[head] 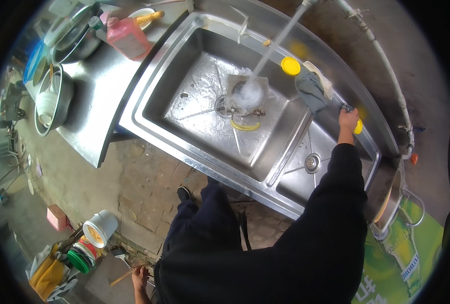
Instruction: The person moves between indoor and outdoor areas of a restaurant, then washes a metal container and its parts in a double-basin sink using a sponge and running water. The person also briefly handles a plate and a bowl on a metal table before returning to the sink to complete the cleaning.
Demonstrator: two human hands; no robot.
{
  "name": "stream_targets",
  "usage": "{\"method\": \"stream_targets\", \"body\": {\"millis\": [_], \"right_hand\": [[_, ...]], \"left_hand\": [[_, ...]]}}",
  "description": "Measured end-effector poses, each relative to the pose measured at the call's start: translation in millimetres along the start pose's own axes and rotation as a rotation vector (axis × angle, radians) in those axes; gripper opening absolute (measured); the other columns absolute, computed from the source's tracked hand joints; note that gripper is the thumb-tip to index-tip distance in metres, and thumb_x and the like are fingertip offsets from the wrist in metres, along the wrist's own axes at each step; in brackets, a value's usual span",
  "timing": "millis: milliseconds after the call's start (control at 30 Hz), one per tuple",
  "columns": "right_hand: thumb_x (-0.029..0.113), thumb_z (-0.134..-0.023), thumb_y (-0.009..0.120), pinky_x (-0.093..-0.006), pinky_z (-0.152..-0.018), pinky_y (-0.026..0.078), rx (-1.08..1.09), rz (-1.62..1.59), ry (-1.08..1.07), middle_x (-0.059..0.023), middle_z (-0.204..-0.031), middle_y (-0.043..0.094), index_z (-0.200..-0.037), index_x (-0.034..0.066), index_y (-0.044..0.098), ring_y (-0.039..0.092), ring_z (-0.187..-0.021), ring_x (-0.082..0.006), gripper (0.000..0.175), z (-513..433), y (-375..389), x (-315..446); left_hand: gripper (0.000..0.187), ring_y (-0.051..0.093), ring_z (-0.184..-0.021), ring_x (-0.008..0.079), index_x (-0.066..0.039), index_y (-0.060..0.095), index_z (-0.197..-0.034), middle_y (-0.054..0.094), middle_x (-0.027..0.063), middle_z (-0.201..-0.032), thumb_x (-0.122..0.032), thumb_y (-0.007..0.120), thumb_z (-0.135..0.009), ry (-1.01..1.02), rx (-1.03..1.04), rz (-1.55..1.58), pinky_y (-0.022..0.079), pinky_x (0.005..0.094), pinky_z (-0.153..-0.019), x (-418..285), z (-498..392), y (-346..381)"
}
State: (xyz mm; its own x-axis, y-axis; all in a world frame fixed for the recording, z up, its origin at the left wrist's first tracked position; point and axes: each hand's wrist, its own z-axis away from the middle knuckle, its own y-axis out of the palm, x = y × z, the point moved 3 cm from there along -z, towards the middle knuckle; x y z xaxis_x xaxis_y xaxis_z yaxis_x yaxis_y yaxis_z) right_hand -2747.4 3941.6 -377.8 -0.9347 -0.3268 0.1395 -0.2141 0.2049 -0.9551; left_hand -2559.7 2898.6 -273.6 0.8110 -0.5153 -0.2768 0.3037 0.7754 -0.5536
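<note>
My right hand (348,121) is closed on a metal scouring pad (347,108) at the far rim of the smaller sink basin (295,152), beside a yellow round lid (358,126). In the larger steel basin (194,95), a stream of water (274,47) falls into a square metal container (263,104) with a yellow handle (245,126). My left hand (140,278) hangs low at my side with curled fingers, by a thin wooden stick (121,277); whether it grips the stick is unclear.
Grey cloth (311,89) and another yellow lid (290,66) lie on the sink's far edge. On the steel table (92,95) at left are a pink jug (128,40) and metal bowls (67,102). Buckets (105,224) stand lower left; a white pipe (390,68) runs beyond the sink.
</note>
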Motion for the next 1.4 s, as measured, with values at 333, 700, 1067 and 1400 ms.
{"method": "stream_targets", "body": {"millis": [333,700,1067,1400], "right_hand": [[0.011,-0.081,0.062,-0.0423,-0.079,0.048,0.049,-0.214,-0.268,-0.0175,-0.099,0.065,-0.1,0.0032,0.064,0.062,-0.092,-0.0346,0.021,15,-43,15],[0.008,-0.081,0.056,-0.042,-0.087,0.048,0.526,-0.504,-1.097,-0.0186,-0.098,0.064,-0.102,0.001,0.068,0.06,-0.089,-0.0375,0.025,268,-37,253],[0.022,-0.09,0.054,-0.0415,-0.077,0.051,1.385,-0.58,0.164,-0.017,-0.1,0.069,-0.106,-0.0034,0.066,0.065,-0.088,-0.0283,0.032,293,138,296],[-0.002,-0.084,0.058,-0.0399,-0.069,0.05,1.023,-1.496,0.663,-0.0148,-0.103,0.058,-0.113,-0.0022,0.052,0.059,-0.086,-0.0268,0.03,298,51,287]], "left_hand": [[0.025,0.064,-0.067,0.0153,0.004,0.064,-0.1,0.066,0.0091,-0.077,-0.019,0.057,-0.094,0.148,-0.008,-0.119,0.049,0.0274,-0.06,-74,-39,-7],[0.038,0.068,-0.091,0.0235,-0.001,0.055,-0.124,0.069,0.0149,-0.102,-0.023,0.061,-0.093,1.001,0.428,-0.012,0.053,0.0327,-0.08,-471,-43,267],[0.042,0.061,-0.096,0.0474,0.006,0.06,-0.103,0.064,0.0314,-0.096,-0.033,0.046,-0.096,1.027,0.232,-0.243,0.048,0.0478,-0.085,-579,-159,433],[0.034,0.066,-0.065,0.0239,0.006,0.059,-0.097,0.065,0.0166,-0.08,-0.026,0.048,-0.1,0.496,0.675,0.233,0.055,0.0361,-0.05,-580,-129,412]]}}
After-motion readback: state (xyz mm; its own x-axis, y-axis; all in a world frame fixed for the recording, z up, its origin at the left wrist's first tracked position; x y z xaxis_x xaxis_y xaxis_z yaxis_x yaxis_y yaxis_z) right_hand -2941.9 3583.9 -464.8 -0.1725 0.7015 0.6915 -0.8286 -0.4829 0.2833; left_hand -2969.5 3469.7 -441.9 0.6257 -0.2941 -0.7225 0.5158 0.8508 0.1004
